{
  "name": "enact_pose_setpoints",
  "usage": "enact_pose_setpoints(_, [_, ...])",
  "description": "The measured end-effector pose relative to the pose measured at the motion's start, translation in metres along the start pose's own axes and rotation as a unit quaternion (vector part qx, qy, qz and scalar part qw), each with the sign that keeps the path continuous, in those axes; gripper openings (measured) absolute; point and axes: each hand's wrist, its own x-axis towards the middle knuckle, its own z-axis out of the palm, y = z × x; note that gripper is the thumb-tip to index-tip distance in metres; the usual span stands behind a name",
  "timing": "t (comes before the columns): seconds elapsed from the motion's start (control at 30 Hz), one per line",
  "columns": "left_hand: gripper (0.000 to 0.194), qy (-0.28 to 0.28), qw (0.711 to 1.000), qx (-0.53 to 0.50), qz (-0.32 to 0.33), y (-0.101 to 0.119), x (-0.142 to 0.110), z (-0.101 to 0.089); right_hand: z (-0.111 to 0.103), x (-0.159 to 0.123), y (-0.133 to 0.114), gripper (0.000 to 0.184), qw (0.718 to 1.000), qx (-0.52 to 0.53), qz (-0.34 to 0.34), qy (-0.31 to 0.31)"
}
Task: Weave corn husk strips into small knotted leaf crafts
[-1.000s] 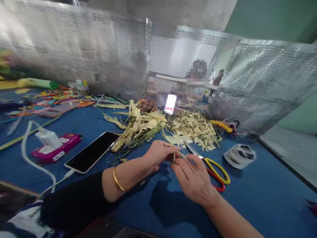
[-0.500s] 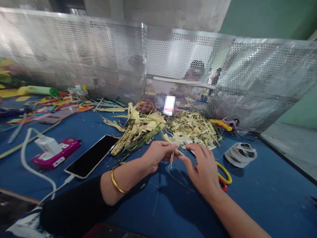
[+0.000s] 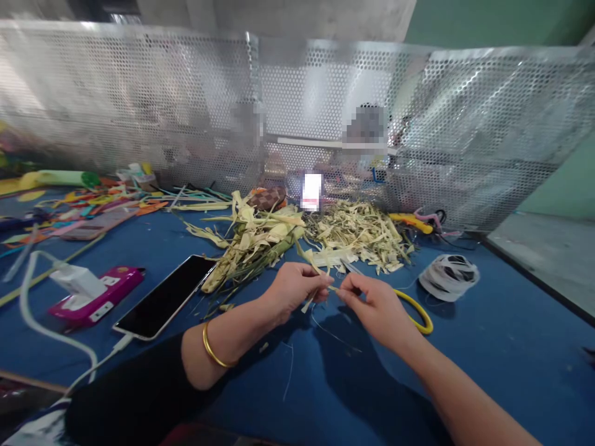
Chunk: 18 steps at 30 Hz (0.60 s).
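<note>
Over the middle of the blue table, my left hand is closed in a pinch on thin pale yellow husk strips; their ends stick out above and below its fingers. Just to the right, my right hand pinches the end of a strip that spans the small gap between both hands. A fine clear thread hangs below my left fingers and trails on the table. Scissors with a yellow handle loop lie partly hidden behind my right hand.
A heap of shredded husk and a bundle of husk leaves lie ahead. A wound coil of white thread stands right. Left are a charging phone and a magenta power strip. A perforated metal screen closes the back.
My right hand has gone from spread fingers to a pinch on the strip's end. The strips in my left hand have tilted. The whole view has shifted slightly.
</note>
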Motion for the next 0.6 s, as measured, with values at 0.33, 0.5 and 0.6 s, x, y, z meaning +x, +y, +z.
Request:
enact_pose_setpoints(0.33, [0.031, -0.143, 0.983, 0.101, 0.049, -0.004, -0.008, 0.002, -0.004, 0.002, 0.0, 0.016, 0.983, -0.011, -0.034, 0.177])
enact_pose_setpoints(0.5, [0.023, -0.163, 0.976, 0.134, 0.051, -0.008, -0.011, 0.005, 0.006, 0.003, -0.001, 0.021, 0.988, 0.131, 0.045, 0.074])
enact_pose_setpoints(0.6, [0.021, -0.165, 0.973, 0.154, 0.049, -0.004, -0.014, 0.005, 0.011, 0.002, -0.004, 0.021, 0.981, 0.154, 0.036, 0.117])
